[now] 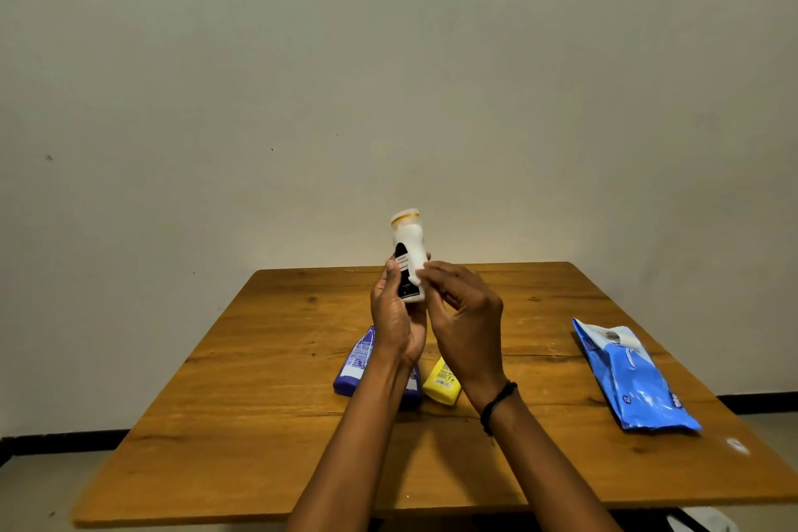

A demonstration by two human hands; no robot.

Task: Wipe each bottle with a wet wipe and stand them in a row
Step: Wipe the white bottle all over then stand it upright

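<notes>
I hold a white bottle [408, 246] with a black label and a yellow band near its top, raised above the table and nearly upright. My left hand [395, 315] grips its lower part from the left. My right hand [464, 315] presses a white wet wipe [415, 272] against the bottle's right side. Below my hands, a purple bottle [356, 363] lies flat on the table. To its right lies a yellow bottle [441, 380], partly hidden by my right wrist. A second purple shape [412, 389] shows behind my left forearm.
The wooden table [259, 423] stands against a plain wall. A blue pack of wet wipes [632, 376] lies at the right side of the table. A small white scrap [734, 443] rests near the table's right front corner.
</notes>
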